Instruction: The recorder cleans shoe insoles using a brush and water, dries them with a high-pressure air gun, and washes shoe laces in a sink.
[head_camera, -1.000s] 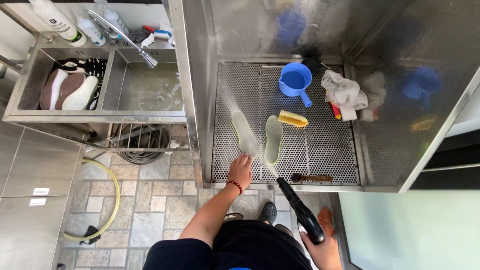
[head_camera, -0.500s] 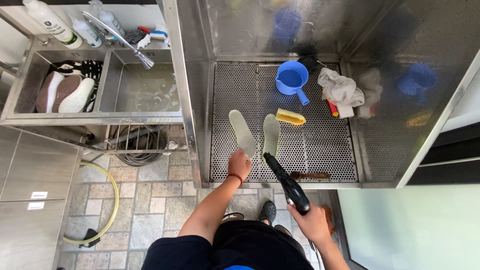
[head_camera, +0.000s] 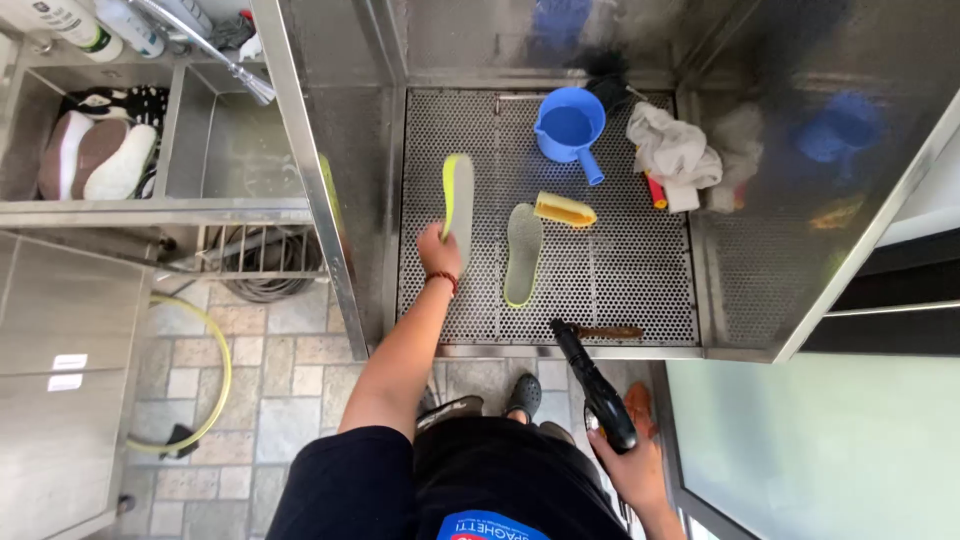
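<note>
Our left hand (head_camera: 438, 250) has lifted one grey-green foam insole (head_camera: 458, 195) on edge, while our right hand (head_camera: 632, 465), at five o'clock, stays clamped on the black spray gun (head_camera: 592, 385).

Your one view comes from the camera on your head, looking almost straight down from well above. The perforated steel worktop (head_camera: 620, 270) fills the upper middle of the frame, the sink (head_camera: 235, 150) the upper left. Your own torso and the tiled floor (head_camera: 260, 370) take the bottom edge.
</note>
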